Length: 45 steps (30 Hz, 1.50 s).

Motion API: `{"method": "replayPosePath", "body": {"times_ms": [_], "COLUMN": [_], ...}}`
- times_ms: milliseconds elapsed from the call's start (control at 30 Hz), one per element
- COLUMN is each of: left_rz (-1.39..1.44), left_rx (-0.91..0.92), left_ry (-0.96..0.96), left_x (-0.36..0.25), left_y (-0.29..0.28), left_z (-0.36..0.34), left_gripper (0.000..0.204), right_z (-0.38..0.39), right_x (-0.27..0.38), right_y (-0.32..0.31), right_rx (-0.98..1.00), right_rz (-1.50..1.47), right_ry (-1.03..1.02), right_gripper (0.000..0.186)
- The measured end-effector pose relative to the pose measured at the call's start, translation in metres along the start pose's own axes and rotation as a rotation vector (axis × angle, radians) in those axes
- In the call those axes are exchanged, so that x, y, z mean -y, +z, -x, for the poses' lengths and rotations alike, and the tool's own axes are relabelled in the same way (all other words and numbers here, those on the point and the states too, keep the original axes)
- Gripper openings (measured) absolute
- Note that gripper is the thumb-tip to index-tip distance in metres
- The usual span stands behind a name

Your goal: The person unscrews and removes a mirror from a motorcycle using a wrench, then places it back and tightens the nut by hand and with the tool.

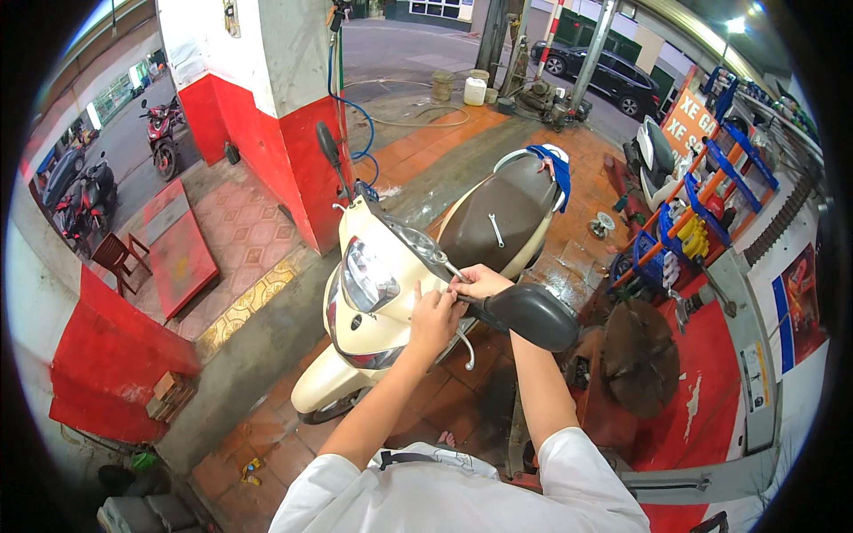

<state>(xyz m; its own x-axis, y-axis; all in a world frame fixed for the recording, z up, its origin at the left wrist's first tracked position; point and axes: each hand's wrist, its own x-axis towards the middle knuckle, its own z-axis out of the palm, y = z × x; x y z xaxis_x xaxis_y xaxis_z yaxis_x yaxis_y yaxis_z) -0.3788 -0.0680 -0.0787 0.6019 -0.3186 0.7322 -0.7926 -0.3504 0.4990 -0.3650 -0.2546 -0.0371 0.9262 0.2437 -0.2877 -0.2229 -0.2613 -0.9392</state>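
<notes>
Blk mirror [535, 317] just beside R fingers [467, 286], nr L fingers [434, 299]

Our tiled floor [284, 457] bears a cream scooter [378, 336], its brown seat [466, 244] carrying a wrench [496, 230] and, at the rear, a blue cloth [562, 174]. On the tiles we see a round metal part [602, 224] right of the scooter and a small yellow object [251, 472] left of its front wheel [331, 407].

Right hand [484, 282] covering end of slim metal piece [455, 272], kind not resolving, front wheel [343, 406] partly hiding under cream fender [330, 373], white shirt [426, 506] running off lower edge.
</notes>
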Motion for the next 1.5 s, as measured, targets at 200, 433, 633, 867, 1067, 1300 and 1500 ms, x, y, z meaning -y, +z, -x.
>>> {"method": "replayPosePath", "body": {"times_ms": [200,433,633,867,1067,1300,1500], "left_rz": [0.049,0.01,-0.066,-0.051,0.175,0.017,-0.042], "left_rx": [0.241,0.37,0.143,0.148,0.169,-0.061,-0.24], "left_ry": [-0.079,-0.11,-0.179,-0.305,-0.463,-0.594,-0.611], "left_x": [0.002,0.002,-0.003,-0.02,-0.009,0.066,0.175], "left_y": [-0.028,-0.037,-0.009,-0.019,-0.038,-0.089,-0.091], "left_z": [-0.019,-0.035,-0.005,-0.005,0.001,-0.042,-0.122], "left_gripper": [0.022,0.022,0.026,0.023,0.02,0.027,0.043], "right_z": [0.022,0.016,-0.001,0.017,0.031,0.034,-0.002], "right_x": [-0.013,-0.042,-0.033,-0.011,0.011,0.088,0.173], "right_y": [0.039,0.071,0.013,0.021,0.009,-0.032,-0.03], "right_rx": [-0.384,-0.643,-0.169,-0.2,-0.158,0.063,0.206], "right_rz": [-0.035,-0.259,0.067,0.104,0.175,0.182,0.549], "right_ry": [0.029,-0.273,-0.182,-0.135,-0.174,-0.249,-0.179], "right_gripper": [0.017,0.019,0.028,0.029,0.03,0.024,0.026]}}
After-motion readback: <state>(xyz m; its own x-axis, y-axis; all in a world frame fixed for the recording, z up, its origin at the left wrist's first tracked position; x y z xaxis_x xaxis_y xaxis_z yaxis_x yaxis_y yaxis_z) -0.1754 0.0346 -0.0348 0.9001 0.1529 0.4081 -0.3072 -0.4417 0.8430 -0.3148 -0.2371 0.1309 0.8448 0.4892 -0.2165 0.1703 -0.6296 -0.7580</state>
